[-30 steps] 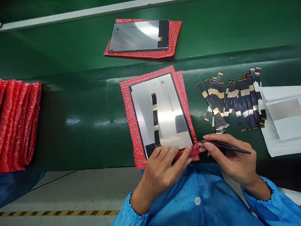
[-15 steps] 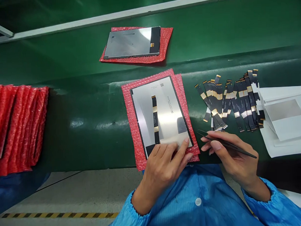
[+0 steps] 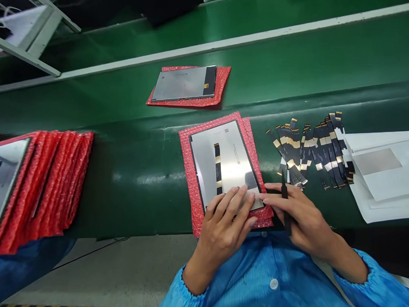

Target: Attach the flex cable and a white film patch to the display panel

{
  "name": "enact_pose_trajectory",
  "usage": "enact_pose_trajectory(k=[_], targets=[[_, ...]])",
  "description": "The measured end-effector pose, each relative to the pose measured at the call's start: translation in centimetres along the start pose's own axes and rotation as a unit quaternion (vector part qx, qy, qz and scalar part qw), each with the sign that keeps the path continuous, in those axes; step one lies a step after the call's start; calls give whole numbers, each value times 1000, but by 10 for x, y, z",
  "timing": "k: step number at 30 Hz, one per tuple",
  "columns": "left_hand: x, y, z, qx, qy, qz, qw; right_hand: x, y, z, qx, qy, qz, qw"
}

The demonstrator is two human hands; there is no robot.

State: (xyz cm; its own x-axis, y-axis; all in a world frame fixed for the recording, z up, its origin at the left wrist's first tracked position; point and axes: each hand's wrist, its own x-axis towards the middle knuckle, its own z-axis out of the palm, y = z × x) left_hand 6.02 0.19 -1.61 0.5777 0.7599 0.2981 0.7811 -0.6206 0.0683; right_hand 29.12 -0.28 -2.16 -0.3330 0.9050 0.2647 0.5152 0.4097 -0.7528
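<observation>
My left hand [image 3: 227, 224] lies with fingers stretched out over the lower edge of a silver display panel [image 3: 209, 153]. Under its fingertips a pale strip [image 3: 256, 196] shows in part; the rest is hidden. A black flex cable [image 3: 218, 171] with gold bands lies lengthwise on the panel, its lower end covered by the hand. The panel rests on red bubble-wrap bags [image 3: 188, 172]. My right hand [image 3: 304, 221] holds black tweezers [image 3: 285, 204] upright between its fingers. Its outstretched fingertips reach the panel's lower right corner.
Several flex cables [image 3: 328, 151] lie fanned out at the right, beside white sheets [image 3: 376, 179]. Another panel [image 3: 182, 85] sits on a red bag at the back. Bagged panels [image 3: 54, 176] stand in a row at the left. A pale rail [image 3: 201, 49] crosses the green bench.
My right hand has moved left to the panel's corner, and the tweezers have swung from slanted to upright. My left hand stays on the strip. The camera view has shifted.
</observation>
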Motion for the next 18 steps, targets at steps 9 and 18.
enact_pose_trajectory(k=[9,18], targets=[[-10,-7,0,45,-8,36,998,1,5,15,-109,-8,-50,993],[-12,-11,-3,83,10,57,995,-6,12,19,-133,-11,-84,988]])
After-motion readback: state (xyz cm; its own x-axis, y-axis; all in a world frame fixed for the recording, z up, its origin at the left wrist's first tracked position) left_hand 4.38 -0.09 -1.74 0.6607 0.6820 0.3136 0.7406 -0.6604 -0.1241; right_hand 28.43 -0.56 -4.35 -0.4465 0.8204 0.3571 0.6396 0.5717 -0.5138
